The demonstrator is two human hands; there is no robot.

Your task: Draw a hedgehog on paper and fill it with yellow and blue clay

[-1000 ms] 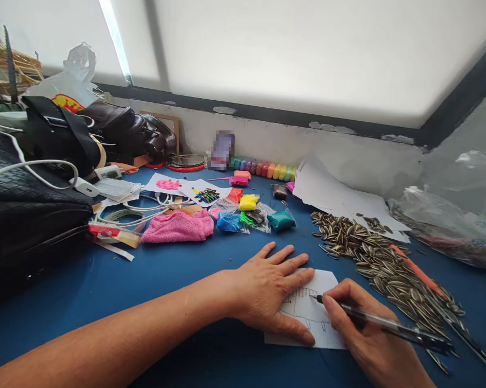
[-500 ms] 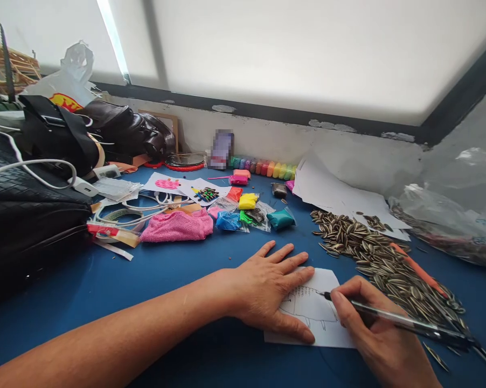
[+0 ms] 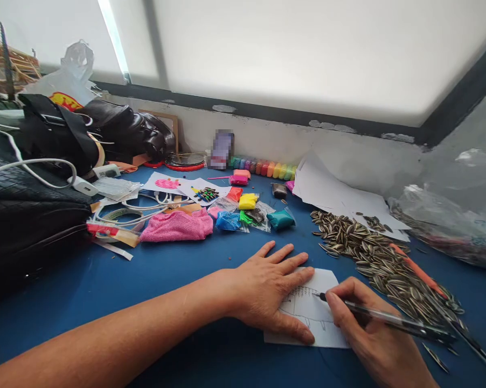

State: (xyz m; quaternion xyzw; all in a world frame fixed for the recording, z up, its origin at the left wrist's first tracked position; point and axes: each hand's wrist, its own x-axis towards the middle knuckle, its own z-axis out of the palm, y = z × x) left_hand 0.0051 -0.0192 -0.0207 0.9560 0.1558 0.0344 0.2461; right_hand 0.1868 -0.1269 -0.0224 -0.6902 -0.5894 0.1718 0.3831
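A small white sheet of paper (image 3: 327,340) lies on the blue table, bearing a line drawing of a rounded animal-like body with short legs and rows of small marks. My left hand (image 3: 267,288) rests flat on the sheet's left part, fingers spread, covering some of the drawing. Pinched in my right hand (image 3: 372,328) is a black pen (image 3: 388,317), its tip on the paper near the drawing's upper outline. Just beyond the right hand spreads a heap of striped sunflower seeds (image 3: 372,258), with an orange tool (image 3: 418,272) lying across it.
Coloured clay packets (image 3: 281,218) and a pink cloth (image 3: 177,225) lie ahead. White paper sheets (image 3: 332,188) lean by the wall. A plastic bag (image 3: 449,226) stands right; a black bag (image 3: 28,215) and white cables (image 3: 146,207) fill the left.
My right hand and the pen have shifted slightly left across the drawing. More small marks show near the upper outline. My left hand stays in place.
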